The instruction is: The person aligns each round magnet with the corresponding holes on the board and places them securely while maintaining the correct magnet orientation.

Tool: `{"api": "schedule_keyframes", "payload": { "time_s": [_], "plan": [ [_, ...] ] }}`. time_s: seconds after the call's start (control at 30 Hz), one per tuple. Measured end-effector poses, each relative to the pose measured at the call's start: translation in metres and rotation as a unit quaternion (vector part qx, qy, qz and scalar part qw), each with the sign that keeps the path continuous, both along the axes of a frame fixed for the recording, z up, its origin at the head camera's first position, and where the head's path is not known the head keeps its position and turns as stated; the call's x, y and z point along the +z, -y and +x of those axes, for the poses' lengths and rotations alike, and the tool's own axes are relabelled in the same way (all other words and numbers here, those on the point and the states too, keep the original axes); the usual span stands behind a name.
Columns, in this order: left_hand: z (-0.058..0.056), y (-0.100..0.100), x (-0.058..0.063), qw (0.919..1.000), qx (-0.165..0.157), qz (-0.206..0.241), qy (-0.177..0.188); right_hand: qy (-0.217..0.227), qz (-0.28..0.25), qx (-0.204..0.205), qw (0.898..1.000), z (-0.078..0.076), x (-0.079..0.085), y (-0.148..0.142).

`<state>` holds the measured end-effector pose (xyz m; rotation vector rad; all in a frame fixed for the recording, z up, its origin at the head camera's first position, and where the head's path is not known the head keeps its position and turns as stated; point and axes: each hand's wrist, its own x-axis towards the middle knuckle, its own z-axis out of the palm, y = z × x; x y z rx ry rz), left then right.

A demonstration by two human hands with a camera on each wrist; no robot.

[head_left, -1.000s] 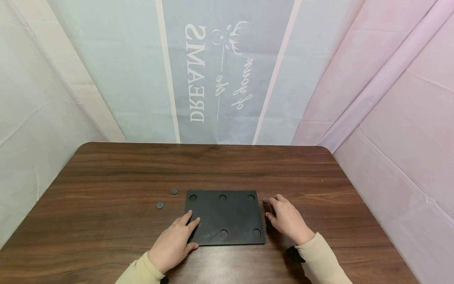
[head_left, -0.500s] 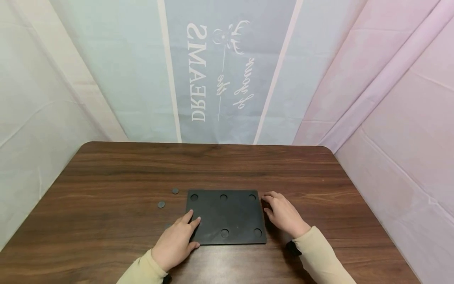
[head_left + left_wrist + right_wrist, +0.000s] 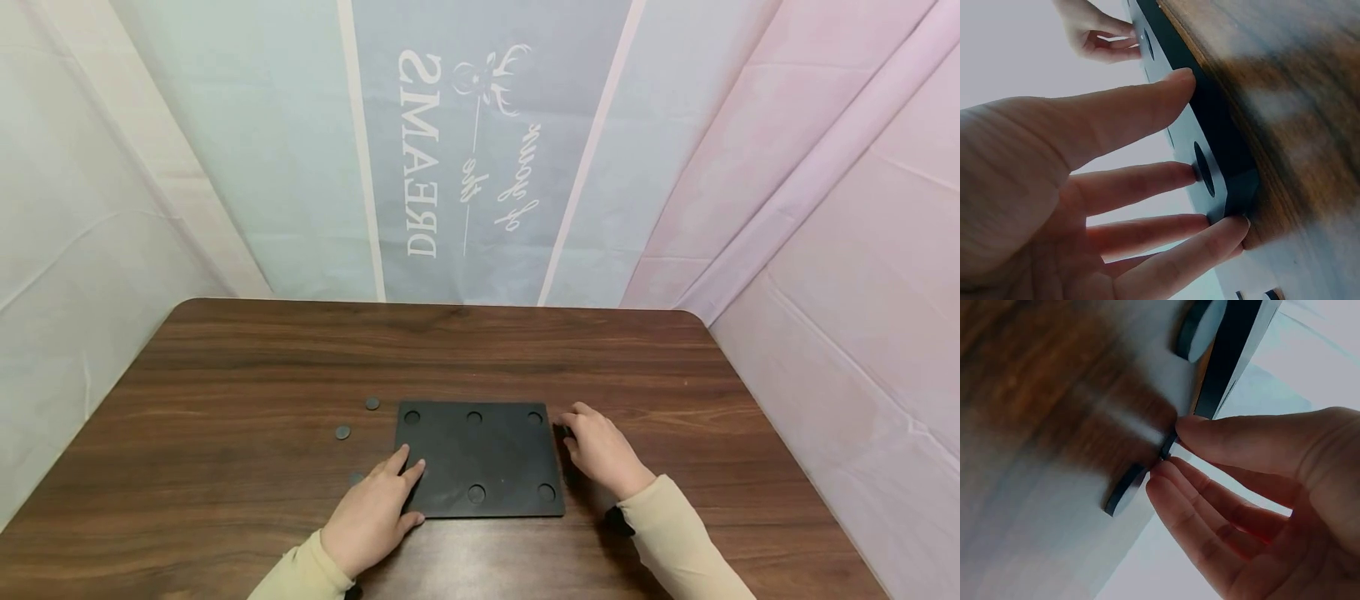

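Observation:
A black rectangular board [image 3: 491,454] with round recesses lies on the table. My left hand [image 3: 371,512] rests on its left end, fingers spread and fairly straight. In the left wrist view the thumb [image 3: 1147,106] touches the board's near edge, and one finger reaches a round recess [image 3: 1205,169]. Just off the right side, my right hand [image 3: 606,454] pinches a small dark disc [image 3: 1169,445] between thumb and fingertips, low at the tabletop. Two other discs, one farther [image 3: 1125,490] and one nearer [image 3: 1202,331], lie beside it in the right wrist view.
Left of the board lie two grey discs, one upper [image 3: 372,403] and one lower [image 3: 342,432]. A third disc [image 3: 356,478] shows partly beside the left hand. The brown wooden table [image 3: 450,350] ends at a printed cloth [image 3: 495,275] behind.
My right fingers have shifted slightly and drawn in around a disc beside the board's right edge. The left hand stays on the board.

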<state>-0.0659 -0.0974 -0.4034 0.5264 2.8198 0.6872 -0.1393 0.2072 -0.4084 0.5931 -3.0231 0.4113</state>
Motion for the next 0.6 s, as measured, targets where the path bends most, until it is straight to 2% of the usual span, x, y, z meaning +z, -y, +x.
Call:
{"api": "schedule_keyframes", "payload": {
  "time_s": [0.23, 0.6],
  "plan": [
    [0.0007, -0.0003, -0.0006, 1.0, 0.001, -0.005, -0.008, -0.012, 0.006, -0.001, 1.0, -0.0011, -0.0015, -0.0002],
    [0.0038, -0.0012, -0.003, 0.9987, 0.005, -0.012, -0.048, -0.011, -0.007, -0.013, 1.0, -0.0018, -0.001, -0.002]
  ]
}}
